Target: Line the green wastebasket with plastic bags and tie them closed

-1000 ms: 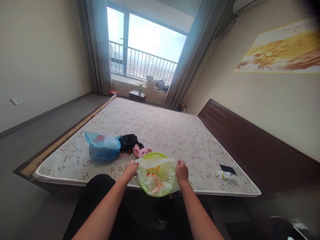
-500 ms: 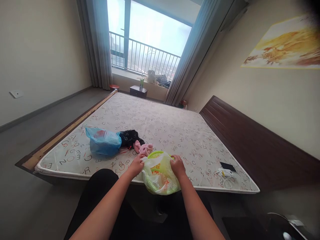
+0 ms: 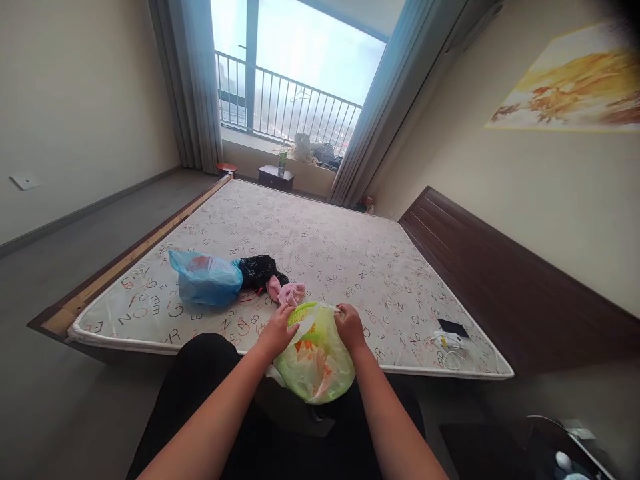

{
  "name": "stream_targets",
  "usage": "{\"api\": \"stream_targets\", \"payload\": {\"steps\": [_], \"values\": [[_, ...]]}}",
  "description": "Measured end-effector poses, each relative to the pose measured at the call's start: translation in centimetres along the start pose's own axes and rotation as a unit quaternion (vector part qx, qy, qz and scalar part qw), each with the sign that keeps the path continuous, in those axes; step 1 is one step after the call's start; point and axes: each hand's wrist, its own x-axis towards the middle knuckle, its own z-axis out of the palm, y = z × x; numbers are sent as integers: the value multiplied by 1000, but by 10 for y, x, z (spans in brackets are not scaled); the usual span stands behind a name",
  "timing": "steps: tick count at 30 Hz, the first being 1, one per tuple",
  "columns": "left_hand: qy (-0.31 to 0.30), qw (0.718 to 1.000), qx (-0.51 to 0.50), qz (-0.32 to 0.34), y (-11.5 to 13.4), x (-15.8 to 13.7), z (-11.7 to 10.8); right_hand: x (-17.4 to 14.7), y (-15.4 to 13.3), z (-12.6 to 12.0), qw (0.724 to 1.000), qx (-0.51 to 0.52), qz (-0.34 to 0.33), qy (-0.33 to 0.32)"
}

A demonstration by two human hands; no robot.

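A lime-green plastic basket (image 3: 299, 314) with perforated walls stands in front of me at the mattress edge, its mouth tilted toward me. Lining it is a thin translucent plastic bag (image 3: 333, 347), with orange-and-white crumpled contents showing inside. My left hand (image 3: 277, 332) grips the bag's edge at the left of the rim, thumb toward the inside. On the opposite side, my right hand (image 3: 350, 325) has its fingers closed on the bag and rim. Part of the bag hangs over the basket's near left side. The basket's underside is hidden.
The bare mattress (image 3: 310, 233) bears a blue plastic bag (image 3: 207, 279), a black lacy cloth (image 3: 260, 270), a pink fuzzy item (image 3: 290, 292), a dark phone (image 3: 453, 327) and a white charger with cable (image 3: 450, 341). A dark headboard (image 3: 480, 260) rises at right.
The bag's near edge has come down over the basket's rim, and the mouth now looks rounder and wider. My left hand has shifted slightly onto the rim; the right hand moved a little up-left.
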Motion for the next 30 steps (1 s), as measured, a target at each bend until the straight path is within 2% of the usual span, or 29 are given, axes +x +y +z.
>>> {"api": "stream_targets", "payload": {"steps": [3, 5, 10, 13, 18, 22, 25, 28, 30], "values": [[-8, 999, 8, -45, -3, 5, 0, -8, -10, 5, 1000, -3, -4, 29], [-15, 998, 50, -43, 3, 4, -5, -13, -13, 7, 999, -4, 13, 51], [-58, 989, 111, 78, 21, -9, -13, -28, -10, 12, 992, 8, 72, 102], [-85, 985, 123, 88, 20, -17, -9, -35, -6, 15, 990, 6, 76, 116], [-172, 974, 81, 125, 19, -19, -1, -34, -2, 16, 984, 39, 132, 115], [-162, 975, 33, 147, 21, -15, -1, -32, 0, 15, 981, 53, 151, 111], [-108, 988, -15, 108, 18, -10, -3, -33, 1, 15, 982, 47, 149, 109], [-49, 998, -36, 29, 10, -3, -5, -36, 0, 14, 984, 35, 145, 102], [-46, 998, -17, -33, 4, 2, -5, -39, -3, 13, 985, 32, 138, 96]]}}
